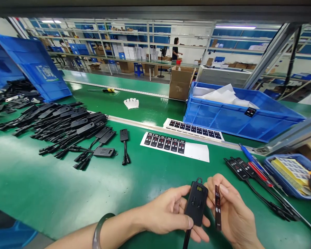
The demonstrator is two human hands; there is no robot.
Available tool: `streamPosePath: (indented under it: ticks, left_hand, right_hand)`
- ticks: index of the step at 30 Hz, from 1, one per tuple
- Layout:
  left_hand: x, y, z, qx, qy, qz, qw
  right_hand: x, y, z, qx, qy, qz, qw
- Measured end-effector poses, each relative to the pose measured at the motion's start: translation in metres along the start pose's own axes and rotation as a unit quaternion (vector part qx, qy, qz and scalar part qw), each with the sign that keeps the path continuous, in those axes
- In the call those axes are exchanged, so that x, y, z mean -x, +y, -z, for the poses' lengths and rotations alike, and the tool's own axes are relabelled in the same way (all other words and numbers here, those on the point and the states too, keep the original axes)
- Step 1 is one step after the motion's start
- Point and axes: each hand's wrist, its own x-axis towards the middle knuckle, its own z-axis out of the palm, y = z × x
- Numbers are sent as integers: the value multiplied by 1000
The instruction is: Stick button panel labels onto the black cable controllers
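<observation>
My left hand grips a black controller box with a small lit digit display near its top, a hanging loop and a cable running down. Beside it, my right hand pinches a dark label sticker seen nearly edge-on, with printed icons on it. The sticker and the box are apart. Ahead lies a white label sheet with several dark stickers on its left part and bare backing on its right. A single controller rests left of the sheet.
A large pile of black controllers covers the left side by a blue crate. At right are labelled controllers, a blue pen and a small blue tray. A blue bin, second label sheet and white glove lie beyond.
</observation>
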Motion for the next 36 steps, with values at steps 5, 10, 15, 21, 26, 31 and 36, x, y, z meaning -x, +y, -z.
streamPosePath:
  ticks: [5, 10, 15, 21, 26, 31, 36]
  left_hand:
    - [1, 1, 1, 0, -4, 4, 1000]
    - [1, 0, 1, 2, 0, 12, 1000]
    - [1, -1, 2, 4, -6, 6, 1000]
    - [-1, 2, 2, 25, -15, 23, 999]
    - [-2, 2, 4, 45, -24, 29, 998]
    - [-3, 2, 4, 58, -32, 29, 997]
    - [-4, 3, 3, 58, -46, 28, 997]
  right_hand:
    - [1, 0, -1, -13, -9, 5, 1000]
    - [2, 1, 1, -30, -12, 1, 999]
    - [2, 1, 3, -30, -21, 1, 999]
    - [3, 2, 3, -27, -22, -3, 999]
    - [3, 2, 2, -23, -16, -11, 1000]
    - [5, 3, 3, -36, -30, -7, 999]
    - [6, 3, 4, -44, -51, 5, 998]
